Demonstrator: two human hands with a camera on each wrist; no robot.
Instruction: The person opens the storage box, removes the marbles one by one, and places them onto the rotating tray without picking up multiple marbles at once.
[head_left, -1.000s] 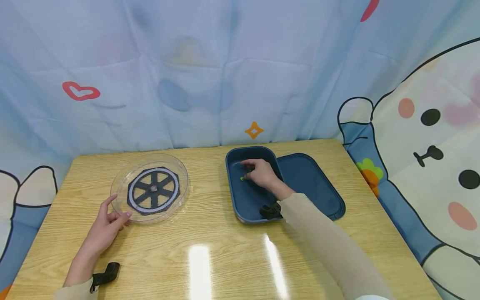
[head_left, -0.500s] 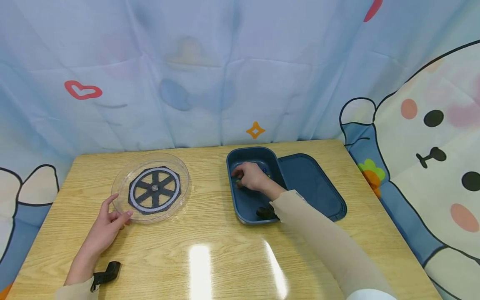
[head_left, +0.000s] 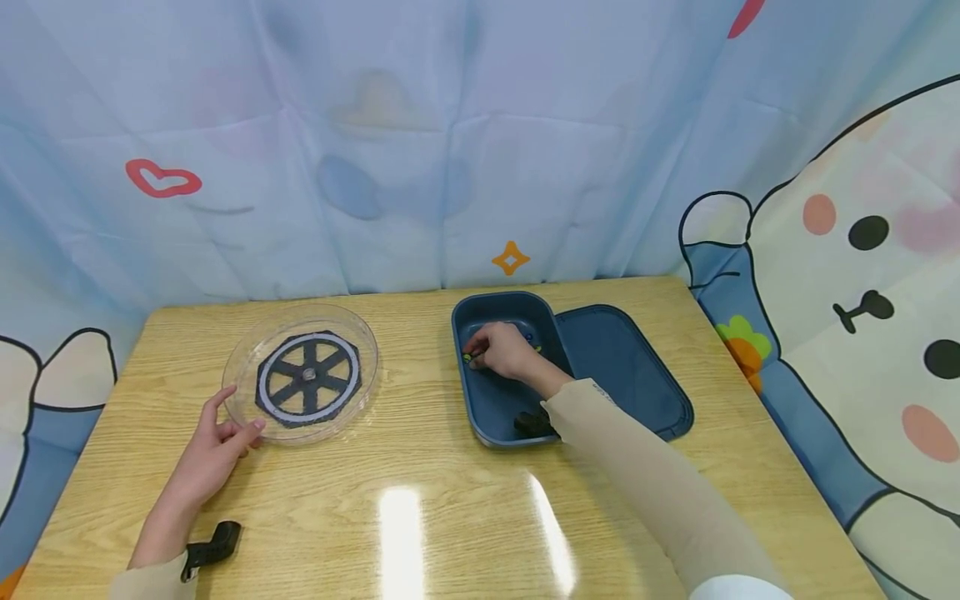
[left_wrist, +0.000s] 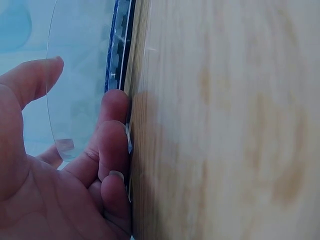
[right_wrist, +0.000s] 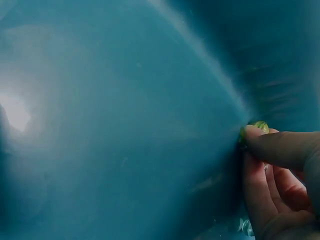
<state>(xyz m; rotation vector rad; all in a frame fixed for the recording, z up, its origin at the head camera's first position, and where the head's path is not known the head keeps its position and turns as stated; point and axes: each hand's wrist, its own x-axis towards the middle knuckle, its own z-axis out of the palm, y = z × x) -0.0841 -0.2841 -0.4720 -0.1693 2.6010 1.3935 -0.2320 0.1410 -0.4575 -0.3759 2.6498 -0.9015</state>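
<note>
My left hand (head_left: 206, 458) holds the near-left rim of a round clear plastic dish (head_left: 238, 358), which has a dark six-spoked wheel pattern with a pale ring in its middle. In the left wrist view the thumb and fingers (left_wrist: 114, 145) lie about the edge of the dish, close to the table. Reaching down into a dark blue box (head_left: 491, 421), my right hand (head_left: 506, 350) pinches a small green-and-yellow marble (right_wrist: 261, 126) between thumb and fingers near the box's left wall. Several more marbles (head_left: 529, 337) lie beyond that hand, partly hidden by it.
A flat dark blue lid (head_left: 622, 367) lies against the right side of the box. Both stand on a wooden table (head_left: 315, 508), and a patterned curtain (head_left: 390, 167) hangs behind its far edge. Each wrist carries a black camera mount (head_left: 213, 546).
The right hand has shifted left inside the box and closed its fingers and thumb on the green marble by the left wall. The left hand stays on the dish.
</note>
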